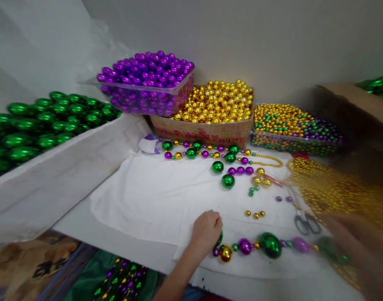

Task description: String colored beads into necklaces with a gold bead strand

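Note:
My left hand (206,228) is closed at the near end of a bead strand (271,245) of green, purple and gold beads, partly covering a green bead. The strand stretches rightward over a white cloth (141,200). My right hand (354,242), smeared by motion, is by the strand's far end; its fingers do not show clearly. Scissors (307,223) lie open just left of it. Loose beads rest above the strand: small gold beads (256,215), purple beads (240,170) and large green beads (228,181). Behind them lies another bead strand (205,154).
A white box of green beads (47,125) stands left. At the back are a clear tub of purple beads (147,75), a cardboard box (204,131) of gold beads, and a tray (291,144) of small mixed beads. Gold bead strings (329,184) spread at right.

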